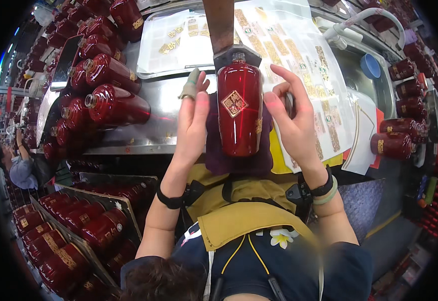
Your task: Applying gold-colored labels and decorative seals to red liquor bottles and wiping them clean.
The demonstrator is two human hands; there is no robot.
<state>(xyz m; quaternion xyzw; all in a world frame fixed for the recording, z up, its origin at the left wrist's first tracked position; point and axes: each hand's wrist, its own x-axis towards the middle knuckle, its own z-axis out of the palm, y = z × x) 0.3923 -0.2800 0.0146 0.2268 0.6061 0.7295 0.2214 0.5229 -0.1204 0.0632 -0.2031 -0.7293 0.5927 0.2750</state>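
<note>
A glossy dark red bottle (239,131) rests on a dark purple cloth (214,159), its clear neck at the far end against a metal bracket. A gold diamond-shaped label (234,104) sits on its upward face, and thin red light lines cross it. My left hand (193,118) is just left of the bottle, apart from it, fingers stretched out and empty. Pale covers wrap some of its fingertips. On the right side, my right hand (295,113) has its index finger extended and its other fingers curled around a small dark flat object (289,105), partly hidden.
White sheets of gold stickers (329,95) lie right of the bottle; a tray (151,70) with gold pieces is at far left. A metal post (220,25) rises behind the bottle. Red bottles (116,105) crowd the left. A sink with a blue bowl (370,65) stands right.
</note>
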